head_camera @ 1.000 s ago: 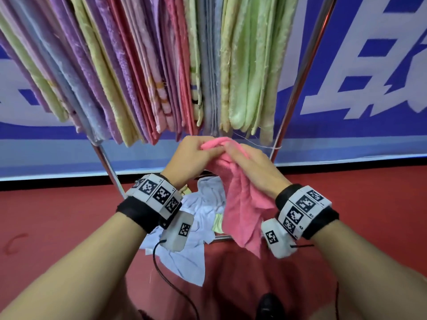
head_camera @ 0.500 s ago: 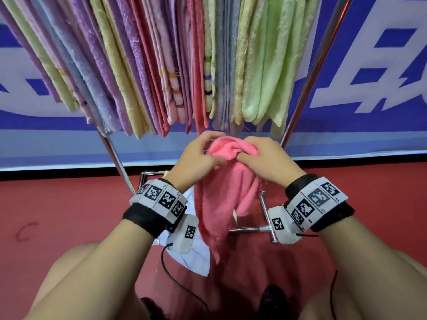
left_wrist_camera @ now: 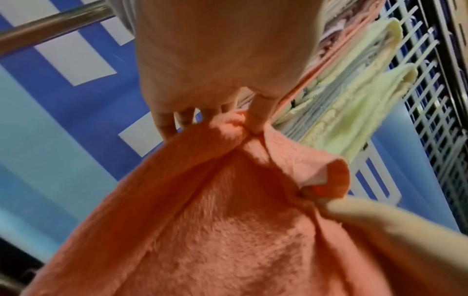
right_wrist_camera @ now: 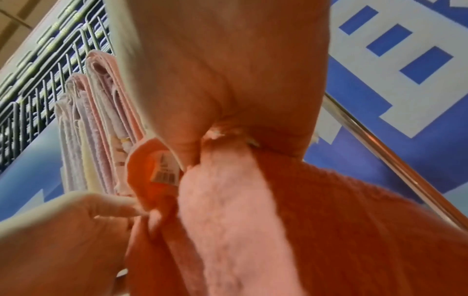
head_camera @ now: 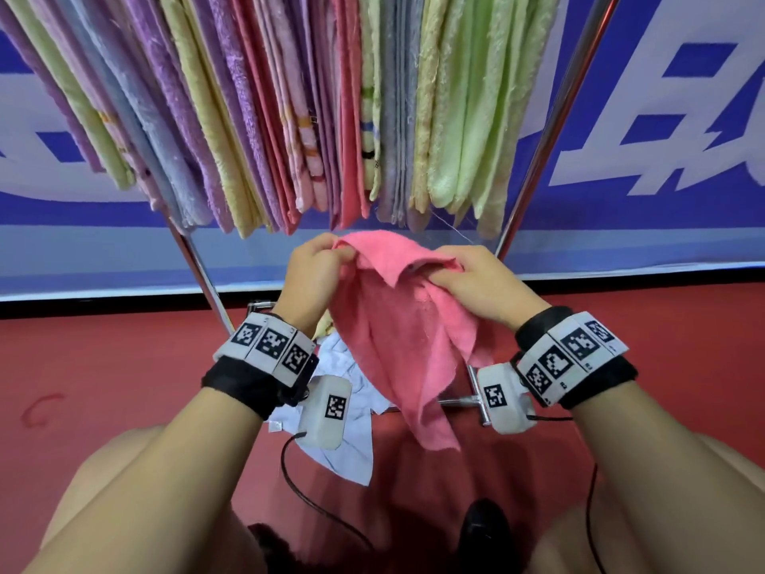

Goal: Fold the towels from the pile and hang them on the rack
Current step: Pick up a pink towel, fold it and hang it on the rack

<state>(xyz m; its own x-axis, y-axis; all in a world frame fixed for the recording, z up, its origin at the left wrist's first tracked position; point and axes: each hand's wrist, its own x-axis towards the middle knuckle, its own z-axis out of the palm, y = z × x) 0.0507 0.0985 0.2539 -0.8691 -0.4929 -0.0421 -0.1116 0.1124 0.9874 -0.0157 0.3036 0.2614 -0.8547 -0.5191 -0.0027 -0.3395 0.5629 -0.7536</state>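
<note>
A pink towel [head_camera: 405, 337] hangs crumpled between my two hands below the rack. My left hand [head_camera: 318, 267] pinches its top edge at the left, thumb against fingers [left_wrist_camera: 255, 120]. My right hand [head_camera: 476, 279] grips the top edge at the right, where a small label [right_wrist_camera: 164, 170] shows on the cloth. The towel [left_wrist_camera: 215, 220] droops down toward the floor. Above hangs a row of folded towels [head_camera: 289, 97] in purple, yellow, pink, grey and green on the metal rack [head_camera: 550, 130]. A pale blue towel of the pile [head_camera: 352, 441] lies on the rack's base.
The rack's slanted chrome legs [head_camera: 203, 267] stand at both sides of my hands, with a low crossbar [head_camera: 459, 401] behind the towel. Red floor [head_camera: 103, 366] spreads around. A blue and white banner [head_camera: 662, 118] covers the wall behind. Cables trail from my wrist units.
Both hands rose with the pink towel and moved apart along its top edge, spreading it out. The towel now hangs wider between them.
</note>
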